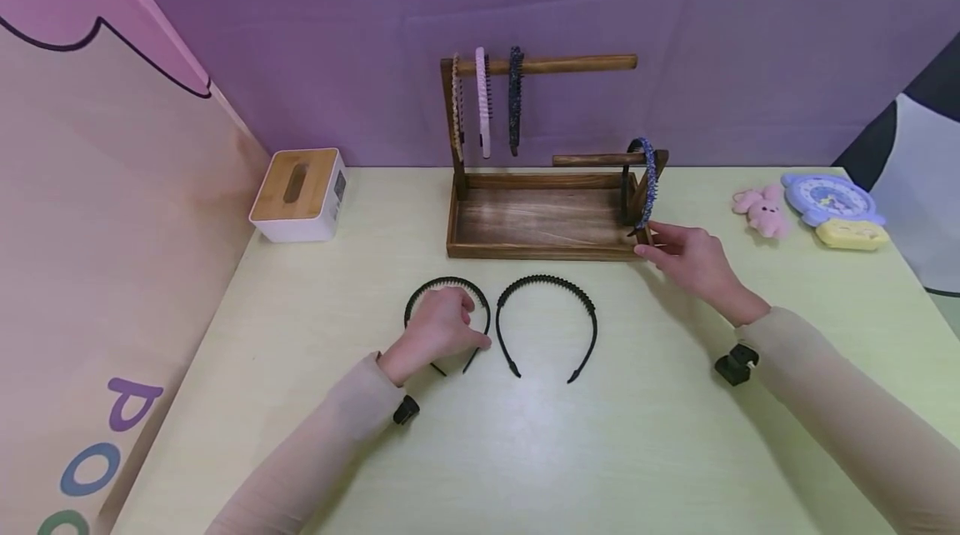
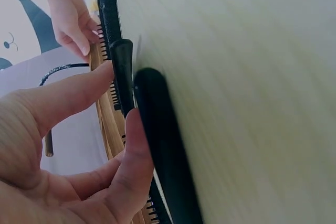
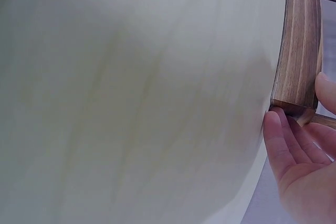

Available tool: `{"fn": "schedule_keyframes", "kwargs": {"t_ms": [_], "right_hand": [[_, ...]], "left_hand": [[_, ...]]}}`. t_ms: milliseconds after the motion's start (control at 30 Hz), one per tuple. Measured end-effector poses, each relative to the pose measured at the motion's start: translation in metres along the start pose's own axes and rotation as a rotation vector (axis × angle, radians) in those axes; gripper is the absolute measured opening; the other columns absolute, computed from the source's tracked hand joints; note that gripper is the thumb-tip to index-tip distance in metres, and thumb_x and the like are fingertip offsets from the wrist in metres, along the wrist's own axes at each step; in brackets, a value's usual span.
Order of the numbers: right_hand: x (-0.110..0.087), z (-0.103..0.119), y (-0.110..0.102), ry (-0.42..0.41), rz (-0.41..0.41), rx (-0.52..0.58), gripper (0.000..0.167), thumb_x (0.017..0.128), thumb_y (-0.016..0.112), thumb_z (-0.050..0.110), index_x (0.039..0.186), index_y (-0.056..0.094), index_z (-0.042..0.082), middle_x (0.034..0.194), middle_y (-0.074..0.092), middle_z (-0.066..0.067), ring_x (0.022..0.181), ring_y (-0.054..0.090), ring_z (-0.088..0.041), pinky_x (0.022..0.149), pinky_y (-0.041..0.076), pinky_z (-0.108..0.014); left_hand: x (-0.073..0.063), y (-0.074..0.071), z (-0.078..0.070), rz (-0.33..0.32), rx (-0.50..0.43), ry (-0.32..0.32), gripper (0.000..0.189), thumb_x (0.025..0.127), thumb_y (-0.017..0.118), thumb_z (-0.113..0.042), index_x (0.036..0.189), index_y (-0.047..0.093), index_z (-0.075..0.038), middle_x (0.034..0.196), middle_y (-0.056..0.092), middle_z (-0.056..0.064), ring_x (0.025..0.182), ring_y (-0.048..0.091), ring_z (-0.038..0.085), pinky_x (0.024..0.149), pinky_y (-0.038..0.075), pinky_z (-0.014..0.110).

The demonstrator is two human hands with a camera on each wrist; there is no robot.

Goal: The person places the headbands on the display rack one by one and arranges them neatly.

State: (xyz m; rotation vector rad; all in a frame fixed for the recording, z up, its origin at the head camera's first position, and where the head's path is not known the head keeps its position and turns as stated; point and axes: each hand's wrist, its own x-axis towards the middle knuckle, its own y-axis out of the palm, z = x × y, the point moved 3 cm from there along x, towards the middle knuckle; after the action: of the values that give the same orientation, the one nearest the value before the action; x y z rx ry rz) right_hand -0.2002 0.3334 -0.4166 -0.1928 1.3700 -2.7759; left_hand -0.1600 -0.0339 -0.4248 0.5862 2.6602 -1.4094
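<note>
My left hand (image 1: pixel 438 325) is over a black toothed headband (image 1: pixel 447 279) on the table, thumb and fingers around one of its arms. Close up in the left wrist view, the thumb meets a slim black headband end (image 2: pixel 122 66), and a forefinger curls beside it. To the right lies a second black headband (image 1: pixel 546 279), ends toward me. My right hand (image 1: pixel 693 262) grips the front right corner of a wooden rack (image 1: pixel 540 252), thumb on one side and fingers at its end. A blue glittery headband (image 1: pixel 648 177) hangs on the rack's low bar, just above that hand.
On the rack's high bar (image 1: pixel 581 63) hang a beige headband (image 1: pixel 456 102), a pink one (image 1: pixel 482 102) and a dark glittery one (image 1: pixel 514 102). A tissue box (image 1: pixel 322 210) stands at left. A pink plush toy (image 1: pixel 765 214), blue clock-like item (image 1: pixel 832 197) and yellow case (image 1: pixel 851 235) lie right.
</note>
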Motion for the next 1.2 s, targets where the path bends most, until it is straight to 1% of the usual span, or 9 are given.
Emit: {"fn": "schedule_keyframes", "kwargs": {"t_ms": [133,300,400,533,633,733,800,1000,1200], "right_hand": [[0.0,-0.001,0.0,-0.002,0.004,0.007,0.059,0.093,0.062,0.037,0.135,0.051,-0.002,0.109,0.064,-0.025,0.094,0.064,-0.038,0.06,0.049,-0.028],[0.0,0.0,0.0,-0.024,0.005,0.015,0.057,0.093,0.063,0.034,0.135,0.051,-0.003,0.11,0.063,-0.026,0.092,0.065,-0.039,0.057,0.047,-0.022],[0.001,0.001,0.0,-0.027,0.005,0.019,0.057,0.093,0.063,0.034,0.134,0.051,-0.004,0.112,0.062,-0.027,0.091,0.065,-0.039,0.056,0.046,-0.02],[0.001,0.0,0.0,-0.022,0.004,0.015,0.057,0.093,0.063,0.034,0.134,0.051,-0.004,0.109,0.063,-0.026,0.092,0.065,-0.039,0.056,0.047,-0.023],[0.001,0.0,0.0,-0.016,0.0,0.007,0.057,0.093,0.063,0.035,0.134,0.052,-0.003,0.102,0.066,-0.024,0.091,0.065,-0.037,0.057,0.048,-0.026],[0.0,0.0,0.0,-0.018,-0.004,0.004,0.057,0.093,0.062,0.035,0.134,0.052,-0.003,0.099,0.068,-0.023,0.09,0.066,-0.036,0.056,0.048,-0.026],[0.0,0.0,0.0,-0.024,-0.002,0.011,0.057,0.094,0.062,0.035,0.133,0.052,-0.004,0.099,0.067,-0.024,0.09,0.066,-0.037,0.056,0.048,-0.025],[0.0,0.001,-0.001,-0.028,0.006,0.016,0.057,0.094,0.062,0.034,0.133,0.051,-0.006,0.103,0.066,-0.026,0.091,0.065,-0.039,0.055,0.047,-0.023],[0.001,0.0,-0.001,-0.023,-0.003,0.011,0.056,0.093,0.063,0.034,0.133,0.052,-0.004,0.101,0.067,-0.024,0.091,0.065,-0.037,0.056,0.048,-0.025]], "left_hand": [[0.0,0.001,-0.002,0.009,0.003,0.005,0.049,0.065,0.088,-0.03,0.1,0.064,-0.003,0.08,0.058,-0.002,0.08,0.055,0.018,0.072,0.046,0.032],[-0.001,0.001,-0.002,0.02,-0.001,0.0,0.047,0.067,0.087,-0.026,0.101,0.064,-0.003,0.08,0.057,-0.001,0.079,0.055,0.017,0.071,0.047,0.032],[-0.001,0.001,-0.001,0.025,-0.003,0.0,0.046,0.069,0.086,-0.024,0.103,0.064,-0.003,0.078,0.058,-0.003,0.084,0.055,0.019,0.074,0.047,0.033],[-0.001,0.0,-0.002,0.022,-0.005,0.009,0.041,0.072,0.082,-0.017,0.107,0.066,-0.002,0.073,0.06,-0.006,0.093,0.054,0.021,0.081,0.045,0.034],[-0.002,-0.001,-0.003,0.023,-0.013,0.023,0.039,0.072,0.079,-0.01,0.108,0.065,0.0,0.07,0.061,-0.007,0.088,0.056,0.018,0.079,0.046,0.033],[-0.002,-0.003,-0.004,0.017,-0.028,0.037,0.039,0.071,0.075,-0.005,0.108,0.065,0.001,0.07,0.061,-0.006,0.077,0.058,0.015,0.073,0.048,0.031],[-0.003,-0.004,-0.004,0.005,-0.044,0.038,0.039,0.07,0.073,-0.003,0.108,0.065,0.001,0.07,0.061,-0.007,0.074,0.057,0.013,0.071,0.048,0.03],[-0.004,-0.007,-0.001,-0.057,-0.079,0.064,0.043,0.07,0.071,-0.002,0.112,0.066,-0.001,0.071,0.062,-0.008,0.072,0.058,0.013,0.07,0.048,0.031],[-0.008,-0.015,-0.001,-0.164,-0.054,0.091,0.04,0.073,0.07,-0.004,0.113,0.069,-0.005,0.068,0.061,-0.011,0.072,0.058,0.013,0.074,0.046,0.033]]}}
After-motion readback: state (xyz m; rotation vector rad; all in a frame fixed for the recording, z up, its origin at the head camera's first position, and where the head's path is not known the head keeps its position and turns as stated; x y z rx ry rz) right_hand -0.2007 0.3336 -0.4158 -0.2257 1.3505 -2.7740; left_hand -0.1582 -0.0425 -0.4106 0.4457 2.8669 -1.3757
